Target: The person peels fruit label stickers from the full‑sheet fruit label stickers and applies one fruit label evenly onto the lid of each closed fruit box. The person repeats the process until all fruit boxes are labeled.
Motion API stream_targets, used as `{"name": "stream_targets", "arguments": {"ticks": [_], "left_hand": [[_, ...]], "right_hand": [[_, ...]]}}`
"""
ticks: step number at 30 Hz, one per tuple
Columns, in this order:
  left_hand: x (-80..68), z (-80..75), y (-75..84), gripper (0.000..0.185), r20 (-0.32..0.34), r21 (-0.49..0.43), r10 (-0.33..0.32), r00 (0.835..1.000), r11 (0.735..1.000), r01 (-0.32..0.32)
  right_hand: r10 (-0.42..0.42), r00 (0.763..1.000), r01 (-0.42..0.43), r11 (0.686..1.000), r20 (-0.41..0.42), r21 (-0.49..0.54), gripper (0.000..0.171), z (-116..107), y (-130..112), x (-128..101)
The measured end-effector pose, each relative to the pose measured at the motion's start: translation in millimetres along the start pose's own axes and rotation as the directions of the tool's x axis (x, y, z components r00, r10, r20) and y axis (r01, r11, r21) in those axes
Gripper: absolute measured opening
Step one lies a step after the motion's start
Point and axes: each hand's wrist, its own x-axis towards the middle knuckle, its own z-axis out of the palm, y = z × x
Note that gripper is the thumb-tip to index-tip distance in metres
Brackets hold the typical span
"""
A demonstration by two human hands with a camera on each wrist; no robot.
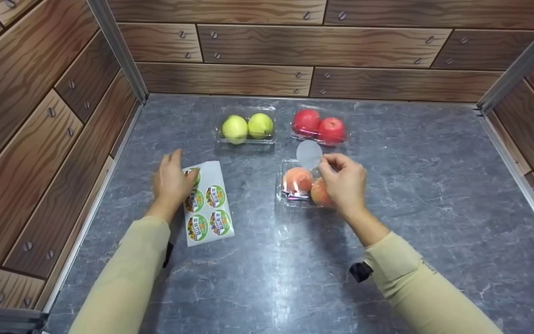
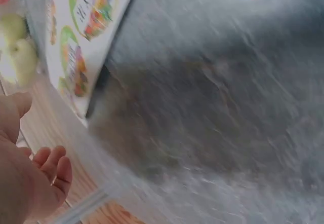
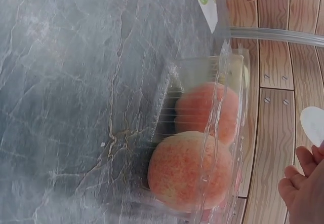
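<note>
Between thumb and finger, my right hand [image 1: 345, 183] pinches a round sticker [image 1: 309, 154] by its edge, its pale side showing. Just below it is a clear plastic clamshell box [image 1: 285, 202] holding two peaches [image 1: 298, 180]; the hand partly covers one peach in the head view. In the right wrist view the peaches [image 3: 190, 171] show through the box's side. My left hand [image 1: 170, 181] is at the left edge of a white sticker sheet [image 1: 210, 174], fingers loosely bent and holding nothing. Several round green fruit-print labels [image 1: 219, 222] are on the sheet.
Toward the back, one clear box holds two yellow-green pears [image 1: 235, 128] and another holds two red apples [image 1: 331, 130]. Wood-pattern walls [image 1: 248, 79] enclose the grey marbled tabletop [image 1: 257, 278] at the back and both sides.
</note>
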Motion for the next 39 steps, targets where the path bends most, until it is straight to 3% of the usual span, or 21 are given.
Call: {"name": "stream_targets", "arguments": {"ticks": [4,7,12,18,20,22,30,33,36,39], "left_hand": [[-2.0,1.7,19.6,0.067,-0.088,-0.037,0.105,0.991,0.993,-0.108],[-5.0,3.9,37.4,0.062,-0.159,-0.053,0.209,0.965,0.974,-0.220],[-15.5,6.2,67.5,0.054,-0.241,-0.013,0.399,0.885,0.910,-0.414],[-32.3,7.3,100.3,0.054,-0.210,0.098,0.576,0.790,0.816,-0.569],[-36.5,8.5,110.0,0.053,-0.203,0.116,0.626,0.753,0.779,-0.616],[-39.5,10.3,118.8,0.051,-0.206,0.137,0.679,0.704,0.733,-0.667],[-45.9,19.7,148.8,0.038,-0.267,0.261,0.842,0.469,0.531,-0.806],[-46.6,23.8,158.9,0.029,-0.290,0.301,0.873,0.392,0.473,-0.828],[-47.0,27.8,165.8,0.021,-0.297,0.331,0.890,0.347,0.436,-0.837],[-47.5,30.8,170.2,0.019,-0.282,0.351,0.905,0.320,0.407,-0.843]], "right_hand": [[0.034,0.999,-0.034,0.999,-0.007,0.019,0.010,-3.8,2.1,2.5],[0.067,0.998,-0.067,0.997,-0.004,0.047,0.010,-6.1,4.0,3.6],[0.132,0.991,-0.133,0.985,0.014,0.111,0.012,-8.4,7.2,3.8],[0.256,0.965,-0.263,0.946,0.062,0.187,0.017,-11.6,6.6,4.6],[0.295,0.953,-0.304,0.931,0.073,0.203,0.018,-12.5,5.6,5.9],[0.326,0.942,-0.335,0.917,0.080,0.218,0.019,-13.2,4.8,7.5],[0.408,0.901,-0.434,0.855,0.148,0.285,0.020,-15.1,-2.5,12.4],[0.432,0.885,-0.466,0.832,0.174,0.301,0.021,-15.7,-4.8,13.1],[0.446,0.873,-0.487,0.813,0.196,0.319,0.022,-15.5,-5.9,13.5],[0.458,0.861,-0.509,0.789,0.223,0.345,0.021,-14.7,-6.1,13.8]]}}
